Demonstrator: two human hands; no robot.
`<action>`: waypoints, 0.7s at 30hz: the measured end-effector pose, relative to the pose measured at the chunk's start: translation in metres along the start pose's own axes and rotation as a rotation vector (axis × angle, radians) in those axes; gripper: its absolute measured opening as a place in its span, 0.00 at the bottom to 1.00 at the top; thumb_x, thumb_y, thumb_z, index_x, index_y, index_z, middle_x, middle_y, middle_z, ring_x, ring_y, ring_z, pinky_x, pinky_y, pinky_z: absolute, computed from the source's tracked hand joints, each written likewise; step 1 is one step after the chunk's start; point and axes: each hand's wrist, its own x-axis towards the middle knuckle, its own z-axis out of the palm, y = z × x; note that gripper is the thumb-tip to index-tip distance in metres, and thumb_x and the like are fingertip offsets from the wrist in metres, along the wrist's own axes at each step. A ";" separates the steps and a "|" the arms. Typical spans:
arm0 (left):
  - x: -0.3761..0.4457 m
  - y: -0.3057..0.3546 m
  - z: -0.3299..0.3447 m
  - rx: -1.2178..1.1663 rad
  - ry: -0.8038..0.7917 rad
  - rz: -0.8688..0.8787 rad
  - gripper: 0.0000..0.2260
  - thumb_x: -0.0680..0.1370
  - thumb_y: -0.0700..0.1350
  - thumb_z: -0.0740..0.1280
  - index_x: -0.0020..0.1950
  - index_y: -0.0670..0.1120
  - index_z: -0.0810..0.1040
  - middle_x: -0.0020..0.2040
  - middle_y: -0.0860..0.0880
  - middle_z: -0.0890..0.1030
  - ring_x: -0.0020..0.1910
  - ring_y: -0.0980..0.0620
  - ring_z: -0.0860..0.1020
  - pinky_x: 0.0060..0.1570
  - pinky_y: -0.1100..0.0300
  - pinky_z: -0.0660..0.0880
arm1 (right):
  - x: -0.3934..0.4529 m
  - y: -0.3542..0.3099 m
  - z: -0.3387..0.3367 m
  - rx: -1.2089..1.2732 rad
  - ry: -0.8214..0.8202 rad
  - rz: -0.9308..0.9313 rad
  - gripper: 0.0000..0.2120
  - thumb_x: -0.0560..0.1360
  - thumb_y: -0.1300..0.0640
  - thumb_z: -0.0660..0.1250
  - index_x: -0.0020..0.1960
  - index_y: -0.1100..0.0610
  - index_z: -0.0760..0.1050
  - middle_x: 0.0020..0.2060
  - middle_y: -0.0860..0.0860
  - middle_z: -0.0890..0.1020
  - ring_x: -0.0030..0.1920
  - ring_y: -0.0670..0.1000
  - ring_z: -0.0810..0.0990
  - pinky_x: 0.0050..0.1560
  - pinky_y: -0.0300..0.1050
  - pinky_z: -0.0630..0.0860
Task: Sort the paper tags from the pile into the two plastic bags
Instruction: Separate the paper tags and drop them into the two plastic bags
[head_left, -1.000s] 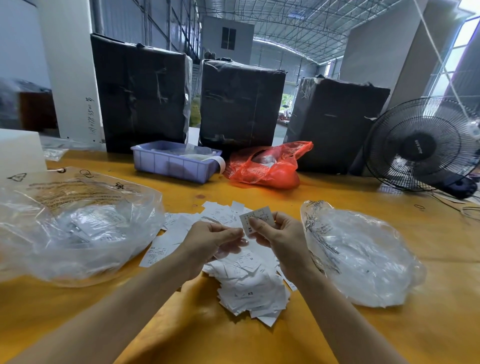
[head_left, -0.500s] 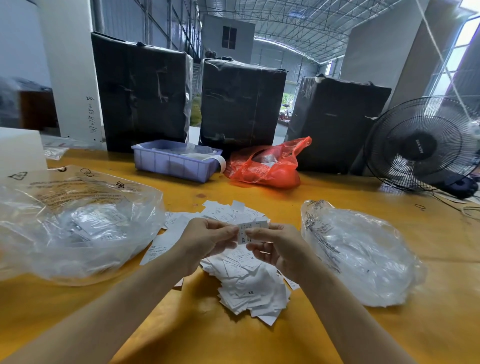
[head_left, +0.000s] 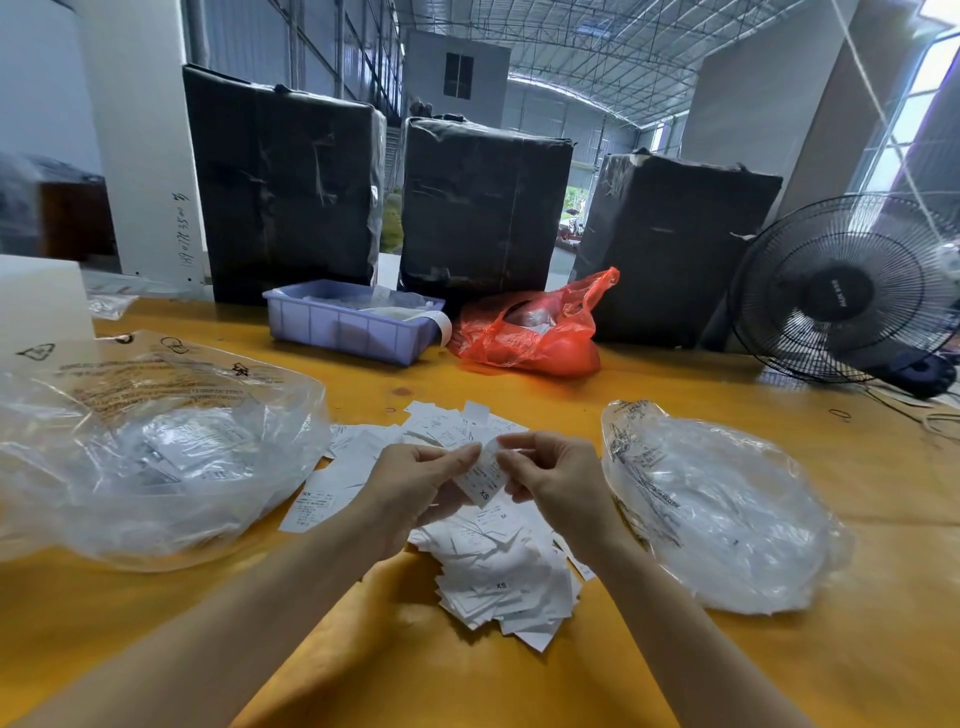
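A pile of white paper tags (head_left: 498, 577) lies in the middle of the yellow table (head_left: 519, 675). Just above it, my left hand (head_left: 415, 483) and my right hand (head_left: 556, 478) both pinch one white tag (head_left: 483, 475) marked XS, which hangs bent between them. A large clear plastic bag (head_left: 156, 447) with several tags inside lies to the left. A second clear plastic bag (head_left: 717, 509) lies to the right, close to my right wrist.
Behind the pile stand a lilac plastic tray (head_left: 353, 327) and a red plastic bag (head_left: 530, 332). Three black wrapped bales (head_left: 483, 208) line the back edge. A black fan (head_left: 847, 286) stands at the far right, a white box (head_left: 36, 301) at the far left.
The tag was held up by my right hand; my left hand has taken hold of it too, and both hands have lowered it, now bent and hanging downward.
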 end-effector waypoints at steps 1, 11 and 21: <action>0.000 -0.001 0.001 -0.008 0.021 0.000 0.08 0.72 0.47 0.72 0.38 0.43 0.83 0.30 0.48 0.83 0.27 0.58 0.80 0.26 0.67 0.74 | 0.000 0.000 0.002 -0.031 -0.009 -0.018 0.06 0.75 0.65 0.68 0.51 0.65 0.80 0.31 0.55 0.80 0.28 0.46 0.75 0.31 0.36 0.74; 0.003 -0.004 0.001 -0.066 0.197 0.082 0.08 0.72 0.45 0.74 0.39 0.40 0.82 0.37 0.43 0.83 0.42 0.46 0.80 0.45 0.53 0.79 | -0.005 -0.001 0.009 -0.069 -0.058 -0.049 0.03 0.73 0.56 0.71 0.42 0.53 0.83 0.36 0.49 0.84 0.32 0.45 0.79 0.34 0.40 0.75; -0.003 -0.008 0.008 -0.106 0.210 0.119 0.06 0.70 0.46 0.74 0.35 0.45 0.83 0.29 0.51 0.83 0.27 0.56 0.80 0.27 0.65 0.74 | -0.007 0.000 0.013 0.064 -0.155 0.033 0.10 0.67 0.65 0.75 0.48 0.62 0.80 0.39 0.59 0.84 0.34 0.47 0.80 0.38 0.38 0.77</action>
